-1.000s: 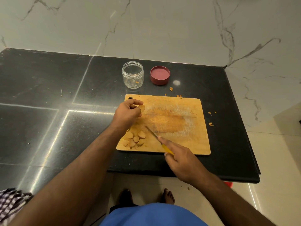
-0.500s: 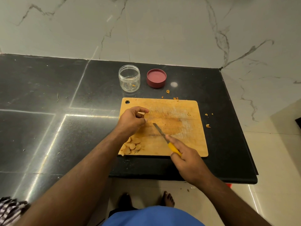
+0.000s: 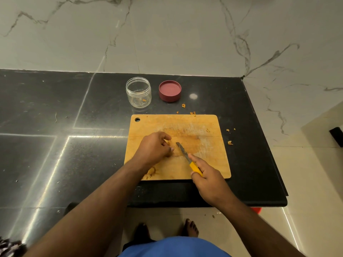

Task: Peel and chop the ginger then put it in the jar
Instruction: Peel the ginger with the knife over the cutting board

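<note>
Left hand (image 3: 155, 145): rests on middle of board, fingers curled down w/ thumb and fingertips pressed to the wood, prob pinching a ginger slice; the piece itself is hidden under the fingers, can't tell for sure.
Ginger slices (image 3: 150, 172): small pale-yellow pile at near-left of board, mostly covered by left forearm.
Clear plastic jar (image 3: 138, 92): upright, lid off, on counter just beyond far-left corner of board; a tiny orange scrap inside, otherwise see-through.
Rectangular wooden chopping board (image 3: 209, 160): lies flat on counter near its front edge; round hole in far-left corner, stained orange-brown in centre.
Round maroon lid (image 3: 169, 90): on counter right of jar, apart from it, hollow side up.
Knife w/ yellow handle (image 3: 182, 151): blade points far-left, tip just right of left-hand fingers, blade low over the board's middle; contact w/ wood unclear.
Right hand (image 3: 207, 179): wrapped round yellow handle, index finger stretched along top toward blade; sits over near edge of board.
Orange peel scraps (image 3: 230, 142): scattered on counter, some beyond far edge of board, some to its right.
Black polished stone counter (image 3: 74, 112): white marble-look wall behind.
</note>
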Demonstrator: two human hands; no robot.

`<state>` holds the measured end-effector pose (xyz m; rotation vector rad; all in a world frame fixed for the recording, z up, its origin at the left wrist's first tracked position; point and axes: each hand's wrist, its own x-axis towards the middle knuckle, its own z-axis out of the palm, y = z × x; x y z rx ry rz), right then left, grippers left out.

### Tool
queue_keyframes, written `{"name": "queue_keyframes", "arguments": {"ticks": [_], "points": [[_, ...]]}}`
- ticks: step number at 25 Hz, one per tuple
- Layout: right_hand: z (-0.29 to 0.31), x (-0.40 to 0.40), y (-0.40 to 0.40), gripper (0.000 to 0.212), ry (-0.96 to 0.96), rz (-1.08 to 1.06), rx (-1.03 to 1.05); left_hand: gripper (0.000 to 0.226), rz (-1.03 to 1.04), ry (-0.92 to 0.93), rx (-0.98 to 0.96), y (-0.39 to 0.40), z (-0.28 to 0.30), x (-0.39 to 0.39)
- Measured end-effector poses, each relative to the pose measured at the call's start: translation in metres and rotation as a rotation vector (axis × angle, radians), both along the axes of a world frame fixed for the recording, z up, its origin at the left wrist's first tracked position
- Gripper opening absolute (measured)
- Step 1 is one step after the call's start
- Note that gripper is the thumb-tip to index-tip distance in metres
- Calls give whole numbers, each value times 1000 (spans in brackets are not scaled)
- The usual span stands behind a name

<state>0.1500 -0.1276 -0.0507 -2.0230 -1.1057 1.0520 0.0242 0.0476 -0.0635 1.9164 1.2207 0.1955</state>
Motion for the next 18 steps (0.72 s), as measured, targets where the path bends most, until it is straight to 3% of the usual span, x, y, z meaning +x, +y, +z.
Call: {"name": "queue_keyframes", "arguments": {"ticks": [11,18], "points": [[8,-16,13,56,-192,96,64,41,9,-8,88,-4,-7,1],[8,-13,12,55,-164,84,63,33,-87,-14,85,4,0,-2]]}}
